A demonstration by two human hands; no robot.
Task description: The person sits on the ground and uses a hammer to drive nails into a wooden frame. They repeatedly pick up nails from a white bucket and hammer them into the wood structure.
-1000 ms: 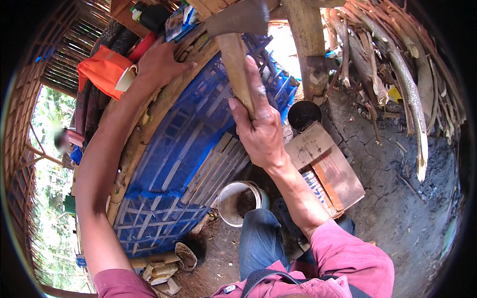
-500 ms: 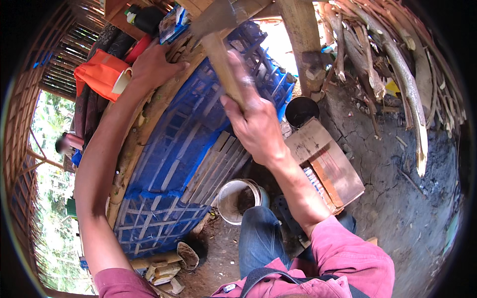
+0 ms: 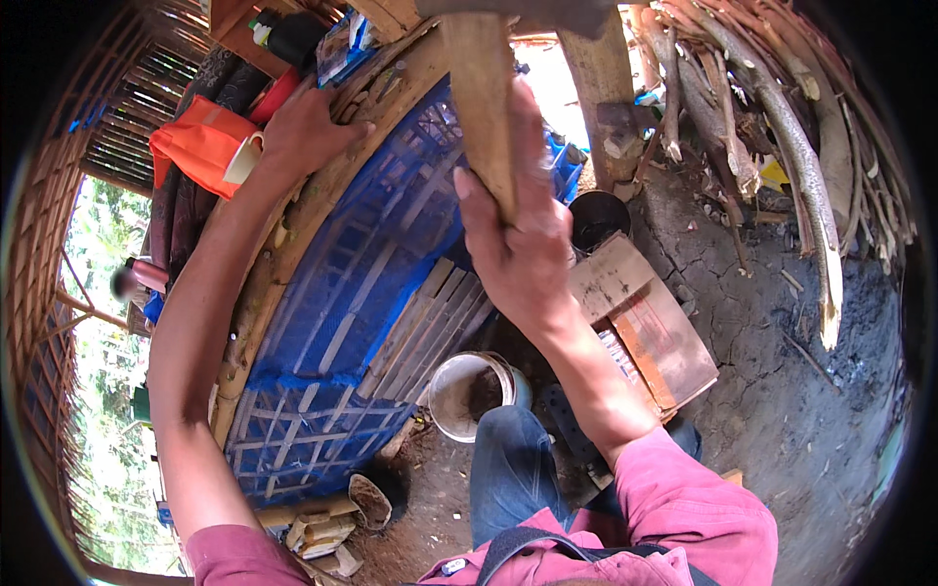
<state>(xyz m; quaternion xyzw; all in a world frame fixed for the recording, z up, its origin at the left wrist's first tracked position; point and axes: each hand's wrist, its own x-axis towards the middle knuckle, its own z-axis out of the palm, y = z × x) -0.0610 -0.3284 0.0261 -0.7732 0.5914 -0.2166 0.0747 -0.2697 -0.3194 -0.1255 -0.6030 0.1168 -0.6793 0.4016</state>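
My right hand [image 3: 518, 244] is raised at the upper middle, fingers wrapped round the wooden handle [image 3: 479, 107] of a tool. Its wide dark metal head [image 3: 528, 10] is blurred and cut off by the top edge, so I cannot tell its exact kind. At the upper left, my left hand [image 3: 305, 132] lies on a long wooden beam [image 3: 256, 293], thumb stretched out and apart from the fingers. Beside its wrist are an orange bag [image 3: 200, 146] and a pale cup [image 3: 242, 161]. Below the beam stretches a slatted panel backed with blue sheeting [image 3: 322, 322].
A white bucket [image 3: 459, 376] stands by my knee, near a cardboard box [image 3: 664, 342] and a dark round pot [image 3: 598, 217]. Stacked branches [image 3: 782, 107] fill the upper right, beside a wooden post [image 3: 596, 98]. Wood scraps [image 3: 322, 537] lie at the lower left.
My right hand has swung a little up and to the right, bringing the tool's handle more upright and its head rightward. The left hand stays on the beam.
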